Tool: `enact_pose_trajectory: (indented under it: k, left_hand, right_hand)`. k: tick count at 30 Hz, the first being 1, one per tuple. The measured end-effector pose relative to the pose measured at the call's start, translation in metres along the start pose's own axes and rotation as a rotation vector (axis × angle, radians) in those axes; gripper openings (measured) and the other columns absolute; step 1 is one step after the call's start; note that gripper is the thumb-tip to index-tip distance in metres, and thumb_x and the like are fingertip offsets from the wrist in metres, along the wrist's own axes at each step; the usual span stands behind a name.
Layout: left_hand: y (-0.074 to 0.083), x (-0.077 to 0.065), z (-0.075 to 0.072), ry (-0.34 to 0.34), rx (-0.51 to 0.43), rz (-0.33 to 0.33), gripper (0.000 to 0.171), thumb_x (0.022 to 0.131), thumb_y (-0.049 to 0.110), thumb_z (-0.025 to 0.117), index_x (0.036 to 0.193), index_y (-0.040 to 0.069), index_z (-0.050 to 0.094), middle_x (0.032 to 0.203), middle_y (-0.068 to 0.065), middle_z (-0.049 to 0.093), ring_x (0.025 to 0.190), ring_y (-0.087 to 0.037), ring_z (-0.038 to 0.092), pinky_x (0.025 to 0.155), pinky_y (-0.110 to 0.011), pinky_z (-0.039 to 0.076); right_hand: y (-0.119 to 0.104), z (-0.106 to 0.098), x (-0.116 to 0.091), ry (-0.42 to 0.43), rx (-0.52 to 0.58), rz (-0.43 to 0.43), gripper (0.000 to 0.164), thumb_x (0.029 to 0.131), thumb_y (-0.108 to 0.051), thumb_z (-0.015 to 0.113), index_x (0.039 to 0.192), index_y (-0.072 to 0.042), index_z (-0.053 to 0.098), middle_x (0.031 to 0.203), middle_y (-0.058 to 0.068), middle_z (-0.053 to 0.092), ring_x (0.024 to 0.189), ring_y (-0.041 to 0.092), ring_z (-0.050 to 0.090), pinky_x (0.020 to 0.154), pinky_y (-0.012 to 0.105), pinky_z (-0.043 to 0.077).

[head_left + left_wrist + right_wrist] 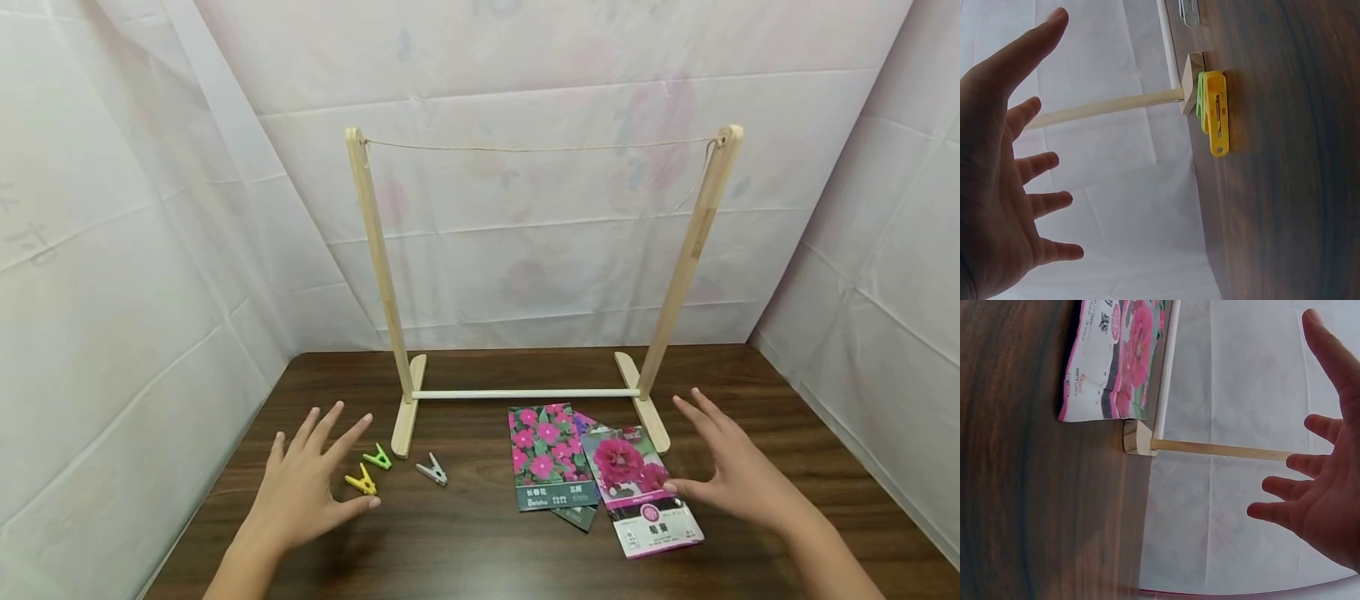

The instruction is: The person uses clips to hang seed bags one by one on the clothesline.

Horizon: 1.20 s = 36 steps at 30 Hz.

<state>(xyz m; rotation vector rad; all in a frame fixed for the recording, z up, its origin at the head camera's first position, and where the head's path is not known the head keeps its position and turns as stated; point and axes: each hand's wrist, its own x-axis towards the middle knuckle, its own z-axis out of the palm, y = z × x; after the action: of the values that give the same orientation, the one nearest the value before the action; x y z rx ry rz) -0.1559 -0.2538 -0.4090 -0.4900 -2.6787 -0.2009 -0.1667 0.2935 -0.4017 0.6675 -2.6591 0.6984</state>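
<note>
My left hand [300, 492] is held with fingers spread and holds nothing, just left of the clothespins. A yellow clothespin [362, 480] lies nearest to it, beside a green one [378, 457], with a grey clothespin [432, 469] further right. Fingers apart and nothing in its grasp, my right hand [738, 479] hovers by the flower seed packets. Its thumb overlaps the packet with a dark pink bloom [633, 492] in the head view. Left of that lies a packet with several pink flowers [550, 454], partly covering other packets.
Behind these stands a wooden frame with two posts, the left post [381, 267] and right post [690, 258], a string [525, 150] tied across the top and a white rod [525, 394] low between the feet. White cloth [525, 275] hangs around the dark wooden table [465, 550].
</note>
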Motion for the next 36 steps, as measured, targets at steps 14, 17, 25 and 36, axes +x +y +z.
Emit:
enact_pose_trajectory:
  k: [14,17,25,36]
  left_hand:
    - [-0.012,-0.004,0.01,-0.026,-0.307,-0.002,0.116,0.051,0.04,0.097,0.15,0.03,0.039,0.151,-0.015,0.038,0.129,-0.049,0.039,0.088,-0.074,0.037]
    - [-0.017,-0.007,0.016,-0.056,-0.428,-0.011,0.106,0.054,0.033,0.097,0.147,0.024,0.045,0.146,-0.016,0.042,0.126,-0.047,0.044,0.088,-0.068,0.043]
    - [-0.032,-0.01,0.022,-0.151,-0.615,-0.085,0.069,0.063,0.032,0.092,0.124,0.013,0.066,0.126,-0.006,0.063,0.114,-0.038,0.059,0.091,-0.06,0.047]
    - [-0.047,-0.007,0.036,-0.234,-0.693,-0.165,0.057,0.071,0.029,0.088,0.12,0.008,0.068,0.12,-0.006,0.067,0.105,-0.03,0.064,0.092,-0.049,0.05]
  right_hand:
    - [0.016,0.007,-0.019,-0.022,0.178,0.172,0.101,0.072,-0.026,0.088,0.153,-0.01,0.029,0.143,0.031,0.037,0.123,0.055,0.04,0.087,0.076,0.034]
    - [0.019,0.009,-0.021,-0.037,0.221,0.222,0.099,0.073,-0.024,0.087,0.152,-0.007,0.03,0.136,0.032,0.044,0.117,0.055,0.047,0.085,0.073,0.04]
    - [0.033,0.013,-0.023,-0.081,0.38,0.21,0.078,0.078,-0.013,0.083,0.143,0.002,0.041,0.135,0.03,0.049,0.109,0.036,0.061,0.078,0.037,0.057]
    - [0.048,0.024,-0.021,-0.163,0.492,0.315,0.064,0.082,-0.013,0.08,0.135,0.006,0.049,0.131,0.029,0.053,0.102,0.017,0.063,0.076,0.028,0.056]
